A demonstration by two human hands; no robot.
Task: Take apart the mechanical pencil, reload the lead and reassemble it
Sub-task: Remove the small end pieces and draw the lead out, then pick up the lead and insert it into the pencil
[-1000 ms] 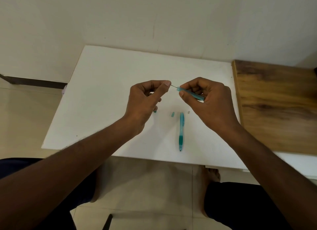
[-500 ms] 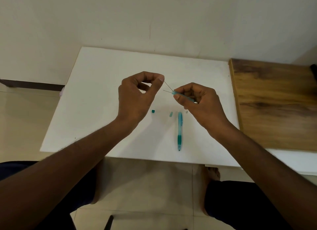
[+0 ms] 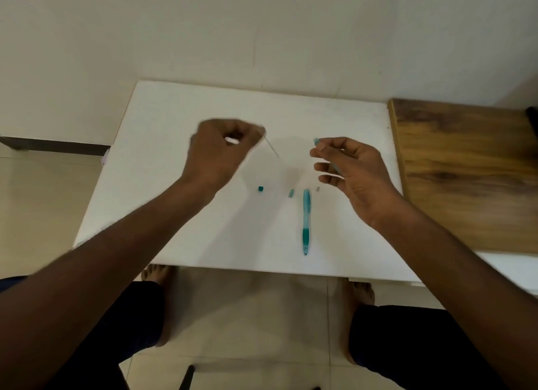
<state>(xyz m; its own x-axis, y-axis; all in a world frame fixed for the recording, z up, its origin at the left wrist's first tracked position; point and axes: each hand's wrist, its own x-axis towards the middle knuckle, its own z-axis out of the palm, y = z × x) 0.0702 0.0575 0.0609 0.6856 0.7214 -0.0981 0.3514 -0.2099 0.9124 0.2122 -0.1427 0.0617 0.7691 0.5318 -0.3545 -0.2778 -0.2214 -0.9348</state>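
With the pencil apart and its pieces spread on the white surface [image 3: 180,162], the two hands work above it, well apart from each other. The left hand [image 3: 224,154] has its grip pinched together on a thin lead [image 3: 271,147], which slants down and right from the fingertips; held by one end, the free end is ready to feed into a tube. The right hand [image 3: 358,174] has thumb and forefinger clamped on the teal inner tube [image 3: 316,141], open end upward (presumably so the lead can drop in); the other fingers are loosely spread. The pencil barrel [image 3: 306,221] lies below, tip toward the person. A dark teal cap [image 3: 260,188], a pale teal piece [image 3: 290,193] and a small grey piece [image 3: 318,189] lie in a row near the barrel's far end, within easy reach for reassembly.
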